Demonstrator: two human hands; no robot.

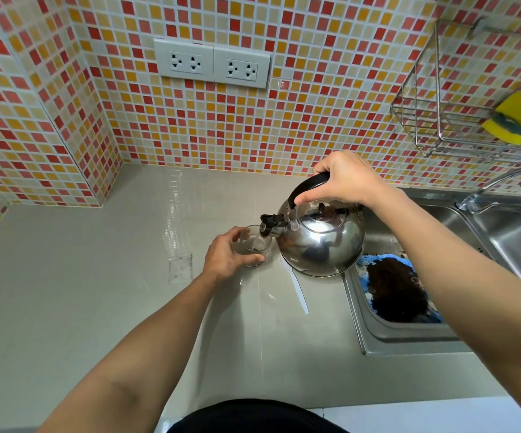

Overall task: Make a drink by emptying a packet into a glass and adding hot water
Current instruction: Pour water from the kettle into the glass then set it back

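A small clear glass (257, 243) stands on the beige counter, and my left hand (226, 256) is wrapped around its left side. My right hand (345, 179) grips the black handle of a shiny steel kettle (324, 242), which is lifted and tilted left. Its black-capped spout (270, 226) sits over the glass rim, and a thin stream of water runs into the glass. A clear, empty-looking packet (180, 267) lies flat on the counter left of my left hand. A white plastic spoon (298, 289) lies on the counter below the kettle.
A steel sink (409, 335) is set into the counter at the right, holding a blue cloth with dark grounds (396, 290). A tap (499, 185) stands behind it. A wire rack (459, 120) with a yellow sponge hangs on the tiled wall. Two wall sockets (212, 64) sit above the counter.
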